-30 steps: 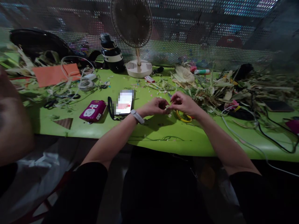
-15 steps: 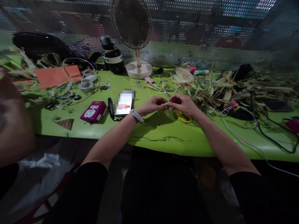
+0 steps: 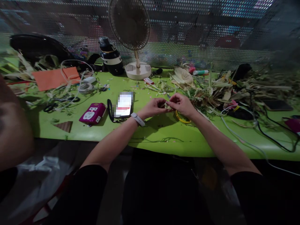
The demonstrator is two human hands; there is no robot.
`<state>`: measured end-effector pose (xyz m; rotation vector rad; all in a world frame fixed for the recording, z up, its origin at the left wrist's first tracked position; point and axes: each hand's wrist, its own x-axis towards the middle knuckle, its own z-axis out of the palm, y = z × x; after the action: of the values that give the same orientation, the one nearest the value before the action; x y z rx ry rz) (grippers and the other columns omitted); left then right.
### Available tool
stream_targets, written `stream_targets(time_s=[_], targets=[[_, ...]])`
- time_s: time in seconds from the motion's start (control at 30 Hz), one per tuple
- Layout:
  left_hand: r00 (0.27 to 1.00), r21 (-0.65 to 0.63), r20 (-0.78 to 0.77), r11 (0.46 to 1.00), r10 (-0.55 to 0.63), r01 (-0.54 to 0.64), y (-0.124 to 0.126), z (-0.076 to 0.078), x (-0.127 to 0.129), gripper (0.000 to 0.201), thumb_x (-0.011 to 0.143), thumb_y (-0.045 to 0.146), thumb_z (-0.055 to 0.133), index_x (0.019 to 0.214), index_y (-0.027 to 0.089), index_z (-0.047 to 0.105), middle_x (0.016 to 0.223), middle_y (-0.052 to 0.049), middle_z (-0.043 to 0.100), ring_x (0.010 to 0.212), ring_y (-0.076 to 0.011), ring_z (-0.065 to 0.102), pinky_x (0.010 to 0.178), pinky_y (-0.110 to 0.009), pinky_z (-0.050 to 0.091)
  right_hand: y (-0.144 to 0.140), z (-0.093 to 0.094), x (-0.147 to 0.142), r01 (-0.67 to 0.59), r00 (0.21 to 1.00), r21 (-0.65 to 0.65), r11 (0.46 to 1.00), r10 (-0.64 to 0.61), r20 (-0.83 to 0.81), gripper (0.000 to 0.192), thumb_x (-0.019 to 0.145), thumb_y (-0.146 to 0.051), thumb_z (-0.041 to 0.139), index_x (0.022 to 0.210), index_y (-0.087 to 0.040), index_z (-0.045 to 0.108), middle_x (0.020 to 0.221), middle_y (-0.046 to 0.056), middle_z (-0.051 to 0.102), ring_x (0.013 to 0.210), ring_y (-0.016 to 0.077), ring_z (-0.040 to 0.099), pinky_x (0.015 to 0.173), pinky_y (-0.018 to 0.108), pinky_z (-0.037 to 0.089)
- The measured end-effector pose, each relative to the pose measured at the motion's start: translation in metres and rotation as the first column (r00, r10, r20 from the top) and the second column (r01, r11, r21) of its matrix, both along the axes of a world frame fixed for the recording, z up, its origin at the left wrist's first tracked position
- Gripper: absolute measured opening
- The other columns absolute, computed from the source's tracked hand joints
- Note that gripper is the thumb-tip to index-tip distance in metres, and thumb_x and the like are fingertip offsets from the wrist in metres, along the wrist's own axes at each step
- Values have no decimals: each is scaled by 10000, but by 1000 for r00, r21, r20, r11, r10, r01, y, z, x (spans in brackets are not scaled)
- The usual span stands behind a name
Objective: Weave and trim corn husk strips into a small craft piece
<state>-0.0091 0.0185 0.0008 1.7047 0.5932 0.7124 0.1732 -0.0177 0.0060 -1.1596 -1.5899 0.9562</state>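
Note:
My left hand (image 3: 156, 107), with a pale watch band on its wrist, has its fingers pinched on a small pale green piece of plant husk (image 3: 167, 106). From the other side, my right hand (image 3: 180, 104) pinches the same piece, and the fingertips of both hands nearly meet. The fingers cover most of the piece, so its shape is unclear. A yellow loop handle (image 3: 183, 118) lies on the table just under my right hand. Left of my left hand, a lit phone (image 3: 124, 103) rests on the table, its screen blurred.
A fan (image 3: 138, 71) and a black bottle (image 3: 112, 59) stand at the back. Dry husks (image 3: 211, 93) are heaped on the right among cables. A magenta box (image 3: 93, 113), scissors (image 3: 49, 107) and orange paper (image 3: 55, 78) lie left. Another person's arm (image 3: 14, 125) is at far left.
Both hands stay together at nearly the same spot; the fingers have shifted slightly around the small piece. The whole view has moved a little.

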Motion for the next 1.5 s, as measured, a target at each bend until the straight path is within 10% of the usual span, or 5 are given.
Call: stream_targets(time_s=[0.23, 0.97, 1.5], targets=[[996, -40, 81, 998, 48, -45, 6, 0, -5, 400, 681, 461, 792, 817, 116, 643, 738, -7, 618, 631, -69, 507, 593, -220, 392, -6, 10, 4, -117, 991, -38, 992, 114, -67, 289, 718, -290, 751, 929, -186, 582, 786, -4, 642, 663, 115, 604, 644, 279, 528], [987, -232, 160, 971, -26, 63, 3, 3, -11, 308, 713, 391, 788, 851, 141, 674, 742, 6, 592, 654, -69, 491, 651, -219, 404, 1, 5, 7, -102, 992, 32, 994, 104, -72, 316, 716, -422, 771, 868, -191, 617, 730, -20, 583, 658, 110, 514, 646, 272, 443], [987, -141, 75, 981, 144, -133, -3, 4, -6, 453, 641, 490, 833, 859, 128, 670, 738, -8, 638, 611, -60, 512, 586, -200, 435, -1, 2, 2, -7, 980, 326, 945, -58, 188, 128, 809, -332, 642, 821, -212, 599, 762, 3, 573, 644, 127, 494, 627, 283, 420]])
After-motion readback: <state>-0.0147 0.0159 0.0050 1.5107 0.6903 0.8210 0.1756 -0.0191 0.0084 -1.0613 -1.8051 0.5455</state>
